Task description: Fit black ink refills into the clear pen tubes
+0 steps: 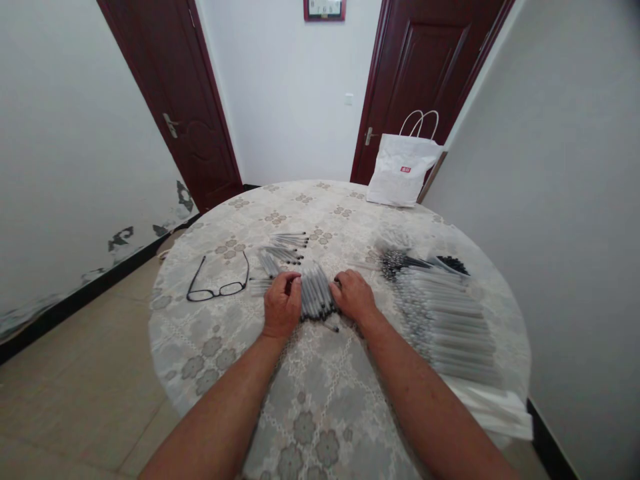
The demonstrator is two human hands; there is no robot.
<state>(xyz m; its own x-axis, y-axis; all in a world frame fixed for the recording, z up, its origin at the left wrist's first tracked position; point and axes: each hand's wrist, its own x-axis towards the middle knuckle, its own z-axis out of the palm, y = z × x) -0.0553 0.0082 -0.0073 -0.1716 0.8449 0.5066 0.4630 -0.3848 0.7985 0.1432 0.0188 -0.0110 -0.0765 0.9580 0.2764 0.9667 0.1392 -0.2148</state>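
Observation:
A row of slim, clear pen-like tubes with dark ends point(314, 290) lies on the tablecloth between my hands, the dark ends pointing toward me. My left hand point(283, 303) is at the row's left side, thumb and forefinger pinched together. On the right side, my right hand point(354, 293) rests with curled fingers against the row's edge. What either set of fingertips grips is hidden. One loose tube point(331, 327) lies just in front of the row. Beyond my left hand are small groups of similar tubes point(283, 254).
Black-framed glasses point(216, 293) lie on the left of the round table point(220, 373). At the right is a large stack of clear tubes point(455, 320), with small dark-and-clear parts point(395, 261) and black pieces point(453, 265) behind. A white paper bag point(404, 170) stands at the back right.

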